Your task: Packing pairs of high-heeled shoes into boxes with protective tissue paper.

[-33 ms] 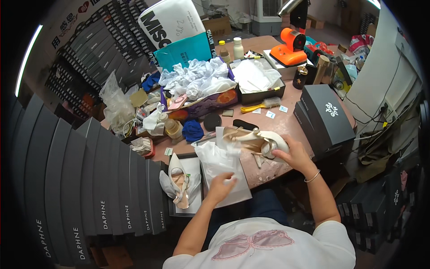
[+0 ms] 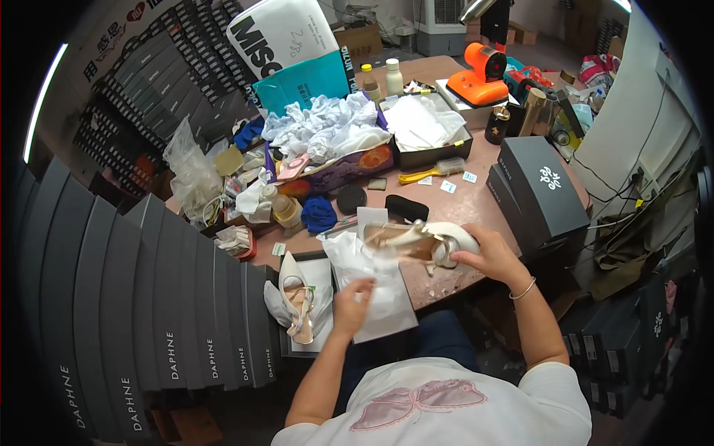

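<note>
Right hand (image 2: 491, 259) closed around the heel end of a cream high-heeled shoe (image 2: 424, 239), held just above the near edge of the brown table (image 2: 476, 201), toe pointing left. Left hand (image 2: 351, 306) pinching a crumpled sheet of white tissue paper (image 2: 364, 264), fingers curled shut on it, just left of the shoe and touching its toe end. Under the left hand, a flat white sheet (image 2: 387, 312) hanging over the table's near edge. Further left, an open shoe box (image 2: 286, 346) with a second cream shoe (image 2: 301, 305) lying inside on white paper. To the far left, a row of dark grey shoe boxes (image 2: 149, 312) standing on edge. On the right side of the table, a closed black box (image 2: 539, 189). Further back, a cardboard tray (image 2: 342, 167) piled with crumpled white paper (image 2: 327, 126), a dark open box (image 2: 431, 152) with more white sheets, a yellow brush (image 2: 428, 172), a blue cloth (image 2: 320, 214) and an orange machine (image 2: 480, 74) at the far end.
</note>
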{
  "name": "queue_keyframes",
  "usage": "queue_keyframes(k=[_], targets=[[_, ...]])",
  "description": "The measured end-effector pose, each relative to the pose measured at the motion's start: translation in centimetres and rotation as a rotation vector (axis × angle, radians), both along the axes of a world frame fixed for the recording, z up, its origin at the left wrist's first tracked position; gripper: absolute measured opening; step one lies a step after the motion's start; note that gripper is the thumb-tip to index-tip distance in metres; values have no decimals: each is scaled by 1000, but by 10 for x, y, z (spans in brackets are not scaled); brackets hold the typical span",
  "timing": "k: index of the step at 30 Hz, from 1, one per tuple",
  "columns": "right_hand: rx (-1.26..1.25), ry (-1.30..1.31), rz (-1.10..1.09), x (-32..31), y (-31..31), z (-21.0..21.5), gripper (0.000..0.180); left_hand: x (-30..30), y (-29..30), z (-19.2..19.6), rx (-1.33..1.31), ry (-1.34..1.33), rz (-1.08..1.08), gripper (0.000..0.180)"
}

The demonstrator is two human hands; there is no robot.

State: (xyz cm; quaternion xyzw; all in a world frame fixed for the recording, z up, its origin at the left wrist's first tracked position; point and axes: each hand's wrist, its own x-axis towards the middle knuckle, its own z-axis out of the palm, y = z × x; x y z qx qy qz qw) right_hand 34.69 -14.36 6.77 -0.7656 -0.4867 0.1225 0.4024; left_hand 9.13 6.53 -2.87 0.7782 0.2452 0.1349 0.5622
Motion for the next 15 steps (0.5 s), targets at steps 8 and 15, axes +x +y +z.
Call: queue_keyframes(k=[8, 15], targets=[[-137, -407, 735, -59, 86, 30, 46, -24, -33, 40, -804, 52, -251, 60], [-58, -496, 572, -136, 97, -30, 37, -71, -65, 19, -1077, -331, 93, 81]])
